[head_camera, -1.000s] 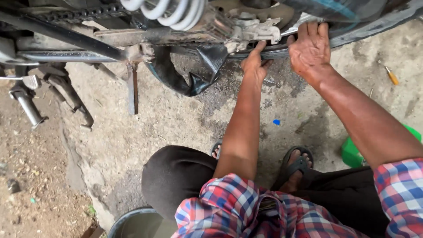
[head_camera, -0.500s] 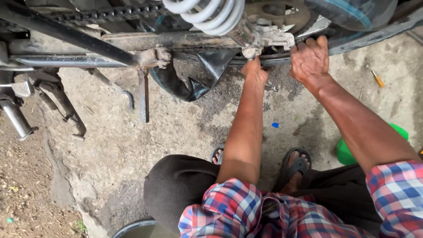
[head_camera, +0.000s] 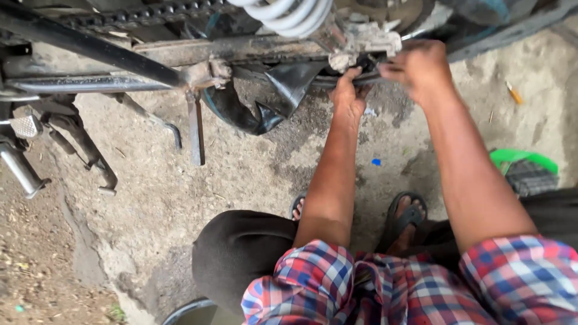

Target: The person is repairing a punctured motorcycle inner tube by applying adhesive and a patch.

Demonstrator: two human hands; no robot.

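Sleeves of red, blue and white checked cloth point(head_camera: 337, 283) fill the bottom of the view, above dark trousers point(head_camera: 241, 247) and a black rubber sandal point(head_camera: 404, 218) planted on the rough grey concrete floor point(head_camera: 253, 162). A small blue scrap point(head_camera: 376, 162) lies on that floor between the forearms, and a bright green plastic rim point(head_camera: 522, 157) shows at the right. Farther out, both arms reach to the underside of a motorcycle. The left hand point(head_camera: 348, 96) presses its fingers up against the black rubber inner tube point(head_camera: 271, 102), which sags in a loose fold below the wheel rim; its grip looks clenched on the tube's edge. The right hand point(head_camera: 421, 67) is blurred, knuckles up, fingers curled at the same rim, but what it grasps cannot be told. Beyond them sit the white coil spring point(head_camera: 289, 9), the rusty swingarm bar point(head_camera: 265, 51) and the drive chain point(head_camera: 144, 15).
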